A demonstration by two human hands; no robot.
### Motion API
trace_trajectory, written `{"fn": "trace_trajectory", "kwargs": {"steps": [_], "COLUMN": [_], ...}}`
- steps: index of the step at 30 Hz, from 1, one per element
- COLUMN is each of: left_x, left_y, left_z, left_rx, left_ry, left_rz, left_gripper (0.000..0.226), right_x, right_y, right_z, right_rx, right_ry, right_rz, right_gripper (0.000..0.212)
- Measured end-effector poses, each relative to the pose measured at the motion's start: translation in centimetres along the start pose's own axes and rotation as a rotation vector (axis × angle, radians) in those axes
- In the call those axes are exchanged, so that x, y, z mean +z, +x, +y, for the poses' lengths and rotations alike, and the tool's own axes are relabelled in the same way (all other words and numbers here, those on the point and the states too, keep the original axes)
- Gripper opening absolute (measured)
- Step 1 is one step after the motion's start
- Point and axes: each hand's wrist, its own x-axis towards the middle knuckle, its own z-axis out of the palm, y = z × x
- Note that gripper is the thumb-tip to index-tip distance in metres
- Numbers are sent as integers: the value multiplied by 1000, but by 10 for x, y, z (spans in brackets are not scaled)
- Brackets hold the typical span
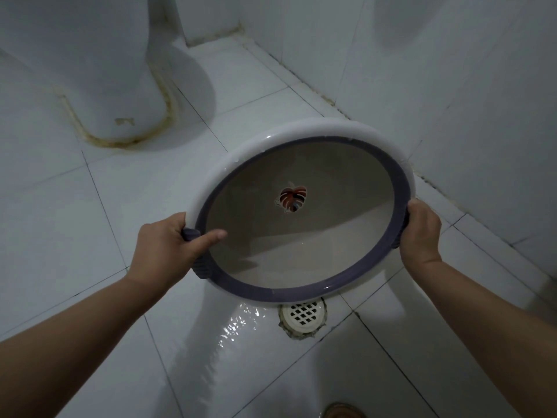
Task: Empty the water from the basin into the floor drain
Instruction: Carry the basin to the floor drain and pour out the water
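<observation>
A round white basin [304, 236] with a purple rim and a leaf sticker on its bottom is tilted steeply toward me, its low edge just above the floor drain [303, 316]. My left hand [168, 245] grips the purple handle on the left, thumb lying over the rim. My right hand [420, 233] clasps the handle on the right. A little water lies in the basin's lower part. Water spreads in a glossy sheet [229, 333] over the tiles left of and below the white grated drain, whose upper part the basin hides.
A white toilet base [99, 86] with yellowed sealant stands at the back left. White tiled walls [452, 86] meet the floor along the right and back. A brownish object [343, 411] peeks in at the bottom edge.
</observation>
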Motion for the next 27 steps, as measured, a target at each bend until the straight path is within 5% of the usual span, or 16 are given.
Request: {"fn": "trace_trajectory", "kwargs": {"steps": [8, 16, 24, 27], "left_x": [-4, -6, -9, -11], "left_y": [-4, -8, -11, -11], "left_z": [2, -1, 1, 3], "left_rx": [27, 101, 85, 90], "left_ry": [8, -29, 0, 19], "left_rz": [-10, -16, -26, -34], "left_gripper": [42, 75, 32, 33], "right_x": [0, -7, -12, -14], "right_y": [-5, -14, -18, -18], "right_z": [2, 5, 8, 8], "right_rx": [-16, -103, -155, -164], "right_ry": [-33, -56, -5, -9], "right_rz": [-2, -3, -18, -4], "right_gripper": [25, 28, 22, 22]}}
